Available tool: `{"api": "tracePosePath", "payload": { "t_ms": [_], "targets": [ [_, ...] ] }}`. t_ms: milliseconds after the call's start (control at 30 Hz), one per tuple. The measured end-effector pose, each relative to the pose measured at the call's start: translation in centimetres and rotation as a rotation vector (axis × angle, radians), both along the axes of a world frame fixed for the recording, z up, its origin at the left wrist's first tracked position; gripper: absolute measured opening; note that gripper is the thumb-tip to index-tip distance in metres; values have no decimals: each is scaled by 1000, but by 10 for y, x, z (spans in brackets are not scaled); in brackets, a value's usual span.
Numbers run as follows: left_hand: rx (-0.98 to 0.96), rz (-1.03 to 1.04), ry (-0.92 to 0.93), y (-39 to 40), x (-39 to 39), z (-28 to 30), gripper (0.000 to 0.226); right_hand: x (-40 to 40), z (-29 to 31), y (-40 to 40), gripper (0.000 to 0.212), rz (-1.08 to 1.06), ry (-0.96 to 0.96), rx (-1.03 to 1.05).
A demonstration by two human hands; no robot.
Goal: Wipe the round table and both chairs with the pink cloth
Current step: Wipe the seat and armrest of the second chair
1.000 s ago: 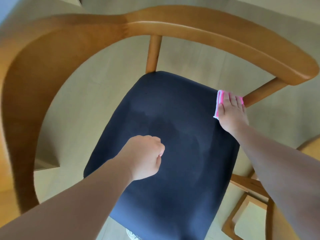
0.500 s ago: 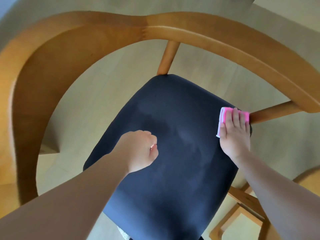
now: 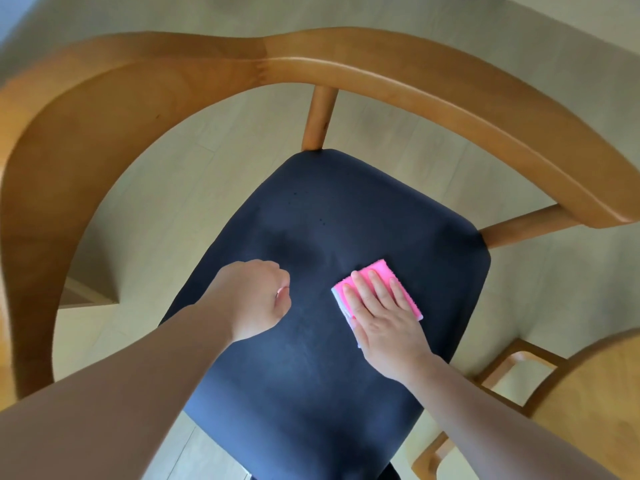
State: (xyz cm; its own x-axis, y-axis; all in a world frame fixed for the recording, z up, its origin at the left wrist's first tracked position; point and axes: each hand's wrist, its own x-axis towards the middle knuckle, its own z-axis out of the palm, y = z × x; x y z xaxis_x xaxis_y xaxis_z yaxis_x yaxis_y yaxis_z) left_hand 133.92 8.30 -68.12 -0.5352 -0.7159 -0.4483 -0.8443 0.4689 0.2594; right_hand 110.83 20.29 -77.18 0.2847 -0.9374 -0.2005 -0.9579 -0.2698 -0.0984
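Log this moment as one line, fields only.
step: wiping chair seat | right hand: flat, pressing pink cloth on seat | left hand: fisted, empty, above seat | backrest: untouched now

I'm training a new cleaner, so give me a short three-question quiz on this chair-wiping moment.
1. True or false: the pink cloth lies on the dark seat.
2. Which hand presses the cloth flat? A) left B) right
3. What shape is the left hand in?

Key:
1. True.
2. B, the right hand, fingers spread over the cloth.
3. A closed fist above the seat, apparently empty.
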Motion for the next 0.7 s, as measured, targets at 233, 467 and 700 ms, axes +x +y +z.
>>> {"api": "tracePosePath", "payload": {
  "t_ms": [233,467,700],
  "targets": [
    [-24,1,21,5,3,0,20,-7,1,-8,56,-3,3,7],
    [-43,-2,37,-1,9,7,20,-26,6,-71,56,-163,97,29],
    [-35,33,7,-11,14,9,18,-70,2,-148,62,-375,51,66]
  ]
}}
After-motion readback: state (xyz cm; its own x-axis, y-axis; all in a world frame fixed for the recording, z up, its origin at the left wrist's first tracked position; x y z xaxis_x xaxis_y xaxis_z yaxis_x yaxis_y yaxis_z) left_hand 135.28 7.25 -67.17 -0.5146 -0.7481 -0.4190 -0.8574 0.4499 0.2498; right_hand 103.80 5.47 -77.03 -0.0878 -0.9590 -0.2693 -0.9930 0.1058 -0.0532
